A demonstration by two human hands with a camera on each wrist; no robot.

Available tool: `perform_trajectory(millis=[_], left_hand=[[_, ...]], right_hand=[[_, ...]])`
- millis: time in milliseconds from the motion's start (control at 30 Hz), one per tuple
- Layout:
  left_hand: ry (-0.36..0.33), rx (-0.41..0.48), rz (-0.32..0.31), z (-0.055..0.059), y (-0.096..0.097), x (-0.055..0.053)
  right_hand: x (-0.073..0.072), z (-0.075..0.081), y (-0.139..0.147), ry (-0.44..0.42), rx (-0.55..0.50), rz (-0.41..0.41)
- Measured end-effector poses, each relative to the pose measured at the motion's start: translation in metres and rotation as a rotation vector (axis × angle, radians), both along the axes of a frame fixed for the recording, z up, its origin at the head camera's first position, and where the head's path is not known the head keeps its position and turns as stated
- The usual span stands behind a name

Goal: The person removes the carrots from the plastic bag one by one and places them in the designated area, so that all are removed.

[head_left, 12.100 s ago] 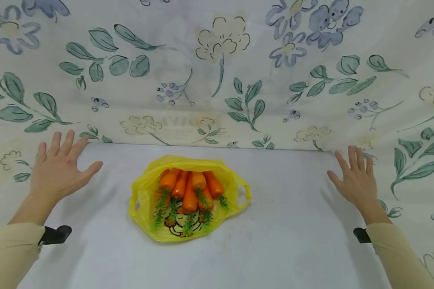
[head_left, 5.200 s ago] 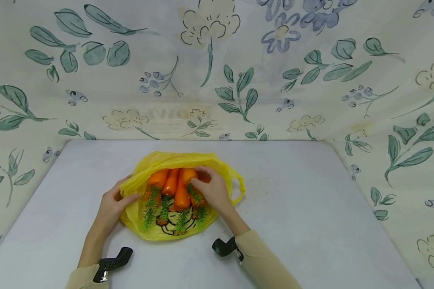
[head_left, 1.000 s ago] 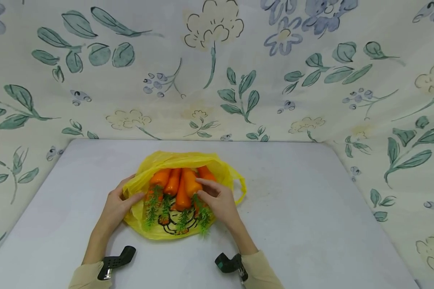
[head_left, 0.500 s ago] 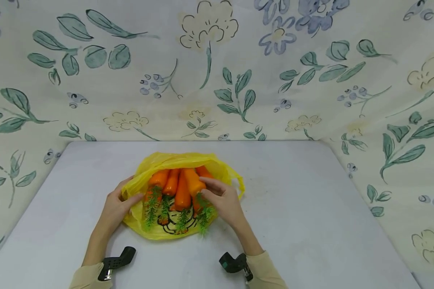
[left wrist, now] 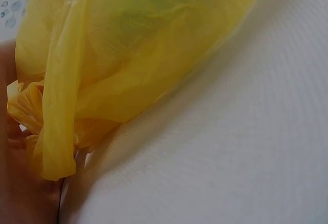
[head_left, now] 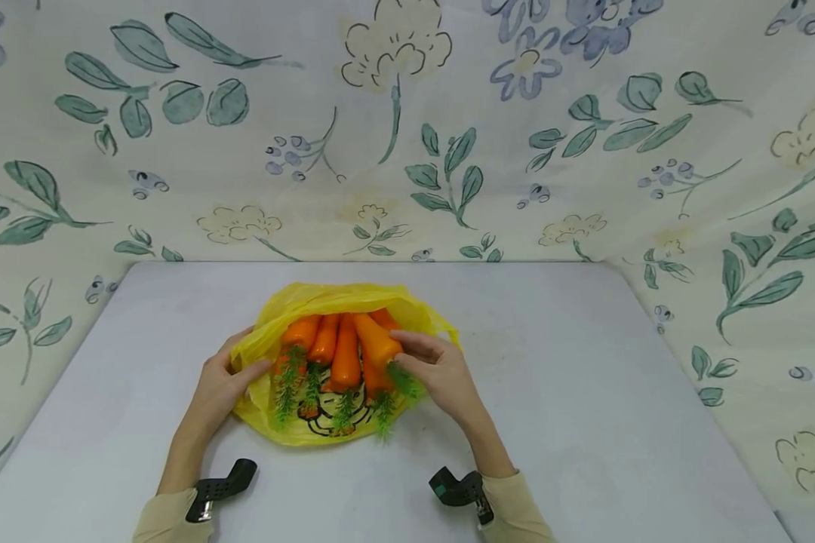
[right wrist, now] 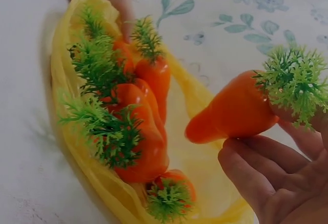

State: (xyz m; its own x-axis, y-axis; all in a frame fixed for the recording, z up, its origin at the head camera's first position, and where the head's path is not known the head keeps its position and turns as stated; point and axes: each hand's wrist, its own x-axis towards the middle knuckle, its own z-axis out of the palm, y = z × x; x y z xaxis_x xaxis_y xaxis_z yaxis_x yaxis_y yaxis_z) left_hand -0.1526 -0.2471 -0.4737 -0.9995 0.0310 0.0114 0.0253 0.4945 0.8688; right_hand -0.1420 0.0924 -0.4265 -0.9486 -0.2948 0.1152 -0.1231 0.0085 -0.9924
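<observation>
A yellow plastic bag (head_left: 339,302) lies on its side with its mouth toward me, several orange toy carrots (head_left: 345,366) with green leafy tops inside. My left hand (head_left: 217,385) grips the bag's left edge between thumb and fingers; the left wrist view shows bunched yellow plastic (left wrist: 59,106) against the palm. At the bag's right side, my right hand (head_left: 444,377) pinches one carrot (right wrist: 236,108) near its leafy end. In the right wrist view that carrot is raised apart from the others, its narrow tip pointing into the bag.
The bag rests on a white table (head_left: 570,392), left of its middle. Behind the table hangs a floral cloth (head_left: 407,136). A black wrist camera (head_left: 458,489) is strapped on the right wrist, another wrist camera (head_left: 224,486) on the left.
Both hands, spread apart at first, came to the bag. My right hand has lately drawn the pinched carrot rightward, its leafy end swinging right. My left hand keeps its grip on the bag.
</observation>
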Motion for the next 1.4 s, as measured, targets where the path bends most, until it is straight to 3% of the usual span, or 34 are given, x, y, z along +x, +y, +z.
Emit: perform_trajectory(millis=[733, 1000, 1400], left_hand=[[0.015, 0.004, -0.007, 0.000, 0.000, 0.000], [0.020, -0.002, -0.006, -0.001, 0.000, 0.000], [0.023, 0.011, -0.013, -0.002, 0.000, -0.001]], right_hand=[[0.011, 0.033, 0.029, 0.005, -0.094, 0.001], [0.009, 0.034, 0.044, 0.055, -0.130, -0.076], [0.002, 0.031, 0.086, 0.077, -0.093, -0.288]])
